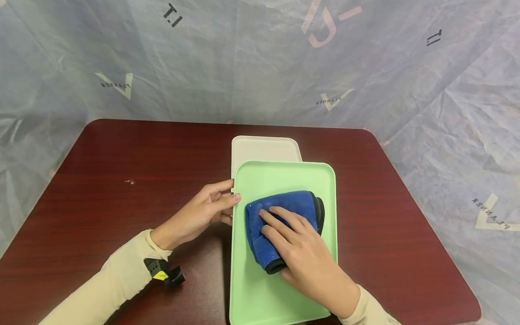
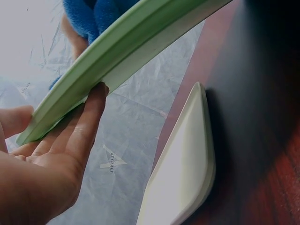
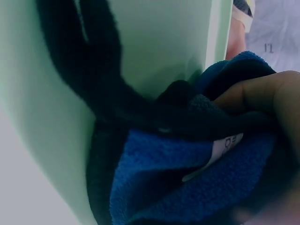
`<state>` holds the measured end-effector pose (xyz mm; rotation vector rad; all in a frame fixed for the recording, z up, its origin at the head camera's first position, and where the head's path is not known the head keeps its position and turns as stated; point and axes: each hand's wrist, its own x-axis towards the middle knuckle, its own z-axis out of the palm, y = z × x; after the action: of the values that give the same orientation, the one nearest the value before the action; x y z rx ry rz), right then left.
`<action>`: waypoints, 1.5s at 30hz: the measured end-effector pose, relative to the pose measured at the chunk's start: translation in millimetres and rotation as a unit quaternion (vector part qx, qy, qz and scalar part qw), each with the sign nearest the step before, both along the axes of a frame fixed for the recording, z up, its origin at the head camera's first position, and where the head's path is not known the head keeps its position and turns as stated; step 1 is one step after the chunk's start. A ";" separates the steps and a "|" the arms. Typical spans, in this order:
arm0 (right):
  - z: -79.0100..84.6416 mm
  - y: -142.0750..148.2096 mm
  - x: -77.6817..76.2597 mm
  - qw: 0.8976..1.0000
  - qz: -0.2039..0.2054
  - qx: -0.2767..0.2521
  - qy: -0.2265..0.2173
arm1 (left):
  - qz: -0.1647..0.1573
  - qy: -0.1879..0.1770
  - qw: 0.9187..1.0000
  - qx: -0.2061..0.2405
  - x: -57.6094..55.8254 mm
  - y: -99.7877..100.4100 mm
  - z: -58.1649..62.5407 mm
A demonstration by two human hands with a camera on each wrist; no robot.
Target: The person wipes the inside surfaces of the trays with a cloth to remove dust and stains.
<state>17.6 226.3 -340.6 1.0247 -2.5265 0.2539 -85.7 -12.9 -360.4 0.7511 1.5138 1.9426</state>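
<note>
A light green rectangular tray (image 1: 260,289) is raised off the table and tilted, as the left wrist view shows. My left hand (image 1: 199,212) grips its left edge, thumb on the rim and fingers underneath. On the tray's inner face lies a folded blue cloth (image 1: 284,203) with black edging. My right hand (image 1: 310,257) holds this cloth against the tray, fingers spread over its top. In the right wrist view the thumb (image 3: 253,93) tucks into the folds beside a small white label (image 3: 220,152).
A white tray (image 1: 264,146) lies on the dark red table (image 1: 122,153), partly hidden behind the green one in the head view. A small scrap (image 1: 129,182) is on the table at left. Grey printed sheeting (image 1: 227,67) surrounds the table's back and sides.
</note>
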 end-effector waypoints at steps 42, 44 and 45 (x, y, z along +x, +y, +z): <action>3.5 81.4 1.4 0.991 -0.129 -0.034 -0.025 | 0.010 0.026 1.000 -0.005 -5.1 -7.4 6.6; 2.8 80.8 2.1 0.991 -0.129 -0.032 -0.028 | 0.011 0.025 1.000 -0.008 -5.4 -7.3 6.7; 2.7 80.6 2.7 0.991 -0.128 -0.032 -0.031 | 0.012 0.023 1.000 -0.010 -5.5 -7.5 6.7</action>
<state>20.3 307.0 -337.9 0.6675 -2.6532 0.2939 -91.2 -20.4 -353.7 0.7774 1.5742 1.9379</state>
